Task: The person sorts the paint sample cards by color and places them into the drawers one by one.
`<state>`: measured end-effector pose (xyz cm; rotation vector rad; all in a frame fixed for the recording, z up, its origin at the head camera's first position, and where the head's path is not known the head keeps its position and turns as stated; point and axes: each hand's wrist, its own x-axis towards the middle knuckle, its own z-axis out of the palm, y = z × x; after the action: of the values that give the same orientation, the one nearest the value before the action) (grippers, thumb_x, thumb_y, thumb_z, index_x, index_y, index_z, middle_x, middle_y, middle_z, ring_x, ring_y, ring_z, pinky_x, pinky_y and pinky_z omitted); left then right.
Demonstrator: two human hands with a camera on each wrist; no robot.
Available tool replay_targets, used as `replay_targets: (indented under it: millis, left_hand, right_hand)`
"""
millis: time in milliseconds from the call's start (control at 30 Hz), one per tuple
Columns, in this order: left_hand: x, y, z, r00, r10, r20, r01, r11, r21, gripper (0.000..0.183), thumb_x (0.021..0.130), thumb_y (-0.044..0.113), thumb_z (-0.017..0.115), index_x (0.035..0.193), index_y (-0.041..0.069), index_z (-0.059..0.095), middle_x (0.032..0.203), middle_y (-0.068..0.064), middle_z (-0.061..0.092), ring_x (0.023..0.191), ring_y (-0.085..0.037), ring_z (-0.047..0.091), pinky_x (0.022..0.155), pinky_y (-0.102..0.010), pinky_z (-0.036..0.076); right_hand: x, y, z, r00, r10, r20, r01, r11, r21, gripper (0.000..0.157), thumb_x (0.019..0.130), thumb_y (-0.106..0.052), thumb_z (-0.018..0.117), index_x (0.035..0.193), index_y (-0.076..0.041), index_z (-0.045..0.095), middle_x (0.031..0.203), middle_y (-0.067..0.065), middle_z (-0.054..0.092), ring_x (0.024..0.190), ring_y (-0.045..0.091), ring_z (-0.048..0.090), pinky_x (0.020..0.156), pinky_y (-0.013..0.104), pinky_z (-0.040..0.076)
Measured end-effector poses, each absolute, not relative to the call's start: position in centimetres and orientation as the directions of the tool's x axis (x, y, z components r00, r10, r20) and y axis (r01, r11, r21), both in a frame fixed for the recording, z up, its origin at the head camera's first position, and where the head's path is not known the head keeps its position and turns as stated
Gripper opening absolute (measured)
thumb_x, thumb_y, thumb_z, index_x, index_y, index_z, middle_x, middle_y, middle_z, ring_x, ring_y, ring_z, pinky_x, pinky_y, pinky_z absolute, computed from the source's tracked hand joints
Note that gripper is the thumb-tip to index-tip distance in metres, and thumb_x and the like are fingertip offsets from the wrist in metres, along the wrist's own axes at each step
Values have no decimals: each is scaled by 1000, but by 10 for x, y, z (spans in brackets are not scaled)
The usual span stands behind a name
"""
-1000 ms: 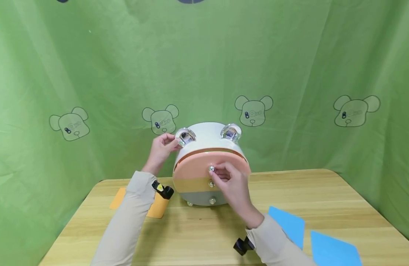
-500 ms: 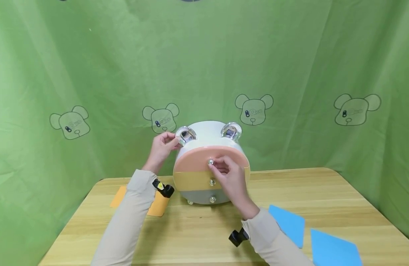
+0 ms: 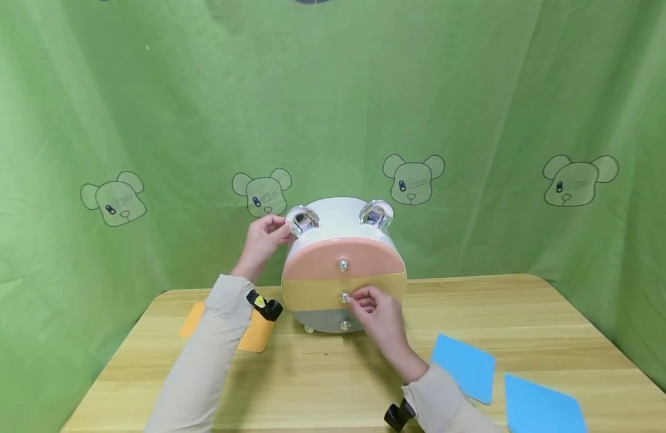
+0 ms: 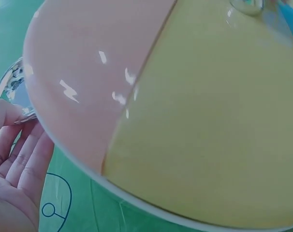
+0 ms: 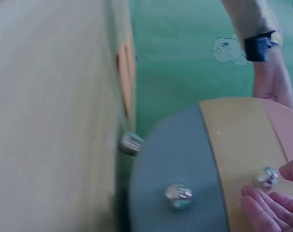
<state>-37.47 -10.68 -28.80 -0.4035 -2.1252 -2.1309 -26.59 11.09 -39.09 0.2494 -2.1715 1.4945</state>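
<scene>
A round drawer box (image 3: 338, 215) with a white body stands on the table. Its front has a pink drawer (image 3: 316, 258), a yellow drawer (image 3: 311, 294) and a grey drawer (image 3: 316, 320), each with a silver knob. My left hand (image 3: 260, 243) pinches the shiny silver ear (image 3: 302, 221) at the box's upper left, thumb in front and fingers behind. My right hand (image 3: 381, 316) is at the yellow drawer's knob (image 5: 267, 178). In the right wrist view its thumb and fingers stand either side of that knob, with a gap showing. All drawers look flush.
Orange sheets (image 3: 257, 334) lie on the table, partly under the left forearm. Two blue sheets, one nearer the box (image 3: 465, 367) and one at the front (image 3: 544, 404), lie to the right. A green curtain (image 3: 473, 90) hangs behind the wooden table (image 3: 311, 385).
The pink drawer, slightly out at first, moved in flush under my right hand. That hand then let go of its knob and moved down to the yellow drawer's knob. My left hand stayed put.
</scene>
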Motion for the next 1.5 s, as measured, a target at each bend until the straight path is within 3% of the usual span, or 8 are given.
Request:
replay_targets:
  millis: [300, 467, 1000, 1500]
  left_hand:
    - [-375, -110, -283, -972, 146, 183, 180, -36, 983, 18, 88, 2, 60, 105, -2, 57, 89, -5, 67, 78, -13, 65, 83, -27, 56]
    - [-374, -111, -281, -978, 155, 138, 131, -52, 990, 19, 89, 3, 60, 107, -1, 56, 88, -3, 66, 78, -12, 65, 82, -24, 56]
    - [-376, -111, -278, -980, 163, 116, 113, -25, 993, 20, 89, 4, 60, 108, -1, 56, 92, -6, 65, 77, -12, 65, 81, -24, 57]
    - [-377, -111, -278, -978, 171, 123, 123, -10, 992, 17, 90, 4, 58, 106, 0, 55, 91, -5, 63, 77, -12, 64, 81, -25, 57]
  right_hand:
    - [-264, 99, -398, -893, 181, 412, -381, 181, -907, 19, 78, 1, 73, 91, 7, 60, 81, 20, 69, 69, 21, 68, 61, 18, 57]
    - [-253, 89, -386, -896, 235, 376, -365, 93, -927, 22, 77, 6, 71, 94, 12, 57, 83, 26, 67, 69, 16, 67, 62, 18, 57]
    - [-253, 75, -385, -811, 335, 481, -448, 173, -877, 22, 75, 9, 72, 88, 12, 56, 76, 24, 67, 63, 15, 65, 56, 17, 56]
    - [-247, 81, -393, -698, 218, 682, -625, 279, -729, 19, 71, 14, 71, 79, 12, 54, 72, 19, 65, 59, 18, 63, 52, 25, 58]
